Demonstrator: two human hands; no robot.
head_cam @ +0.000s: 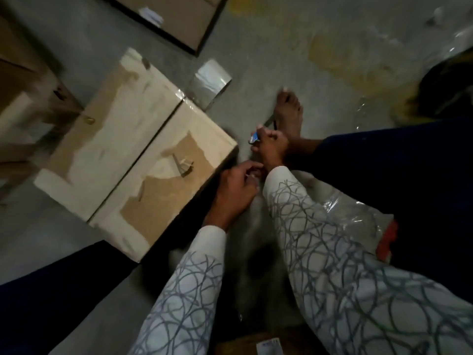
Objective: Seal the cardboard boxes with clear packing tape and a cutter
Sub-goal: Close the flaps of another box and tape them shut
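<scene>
A pale cardboard box (133, 155) lies on the floor in front of me, its two top flaps meeting in a dark seam with torn brown patches. A roll of clear packing tape (211, 83) stands on the floor just beyond the box's far corner. My right hand (271, 149) grips a blue cutter (254, 137) by the box's right corner, its blade pointing away from me. My left hand (236, 190) is beside the box's near right edge with fingers curled; whether it pinches tape is hidden by blur.
A flat cardboard sheet (179, 19) lies at the top. More brown boxes (23, 98) stand at the left. My bare foot (289, 116) rests beyond the right hand. Crumpled clear plastic (358, 216) lies over my right leg, and another scrap of cardboard (256, 344) sits at the bottom edge.
</scene>
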